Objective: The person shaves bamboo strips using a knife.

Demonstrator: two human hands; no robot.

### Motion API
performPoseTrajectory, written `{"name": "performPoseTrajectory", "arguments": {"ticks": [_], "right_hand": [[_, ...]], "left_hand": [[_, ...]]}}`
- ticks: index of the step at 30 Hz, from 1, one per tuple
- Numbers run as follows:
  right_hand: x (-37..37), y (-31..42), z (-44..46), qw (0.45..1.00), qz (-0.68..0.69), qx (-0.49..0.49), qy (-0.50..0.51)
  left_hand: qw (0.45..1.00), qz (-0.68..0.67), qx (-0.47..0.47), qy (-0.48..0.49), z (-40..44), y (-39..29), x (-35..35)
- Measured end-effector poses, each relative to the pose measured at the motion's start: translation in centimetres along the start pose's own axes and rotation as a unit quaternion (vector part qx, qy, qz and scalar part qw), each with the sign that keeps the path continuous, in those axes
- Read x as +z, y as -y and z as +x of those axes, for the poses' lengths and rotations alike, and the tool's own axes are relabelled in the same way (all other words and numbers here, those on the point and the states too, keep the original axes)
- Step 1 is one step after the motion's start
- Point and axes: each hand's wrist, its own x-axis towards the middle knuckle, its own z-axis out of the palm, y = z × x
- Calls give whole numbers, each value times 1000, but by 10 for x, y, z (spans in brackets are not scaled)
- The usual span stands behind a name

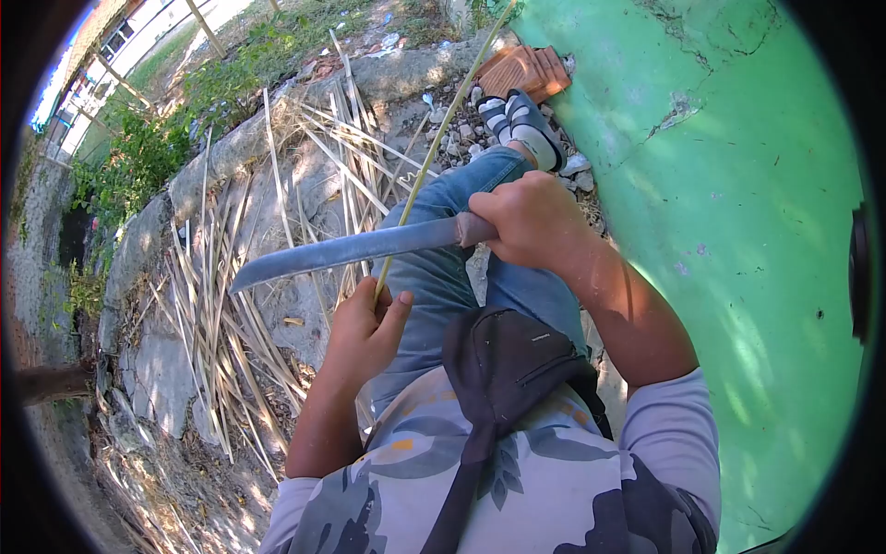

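Observation:
My right hand [535, 217] is wrapped round the handle of a machete [360, 247], whose long grey blade points left above my thighs. My left hand [365, 328] pinches a thin yellow-green strip [429, 152] near its lower end, thumb on one side and fingers on the other. From there the strip runs up and to the right, past my knees and out at the top of the view. The blade crosses the strip just above my left hand; whether the two touch I cannot tell.
Many pale split strips [217, 314] lie in a loose heap on the stone ground at my left, with more strips [355, 157] beside my legs. A green wall [729, 231] stands close on my right. Reddish tiles [523, 72] and gravel [454, 138] lie around my sandals [521, 120].

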Motion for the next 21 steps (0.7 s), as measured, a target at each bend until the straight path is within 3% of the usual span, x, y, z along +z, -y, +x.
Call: {"name": "performPoseTrajectory", "arguments": {"ticks": [5,14,17,21], "right_hand": [[1,-32,4,995,29,72,-64],[-6,6,-2,1000,5,-13,13],[7,-33,6,994,68,59,-61],[9,-48,9,981,112,130,-92]], "left_hand": [[999,35,-19,-6,-9,-7,-8],[1000,17,13,-7,-8,-7,-2],[998,13,54,-21,-14,1,-3],[1000,15,-13,-22,-18,9,-6]]}}
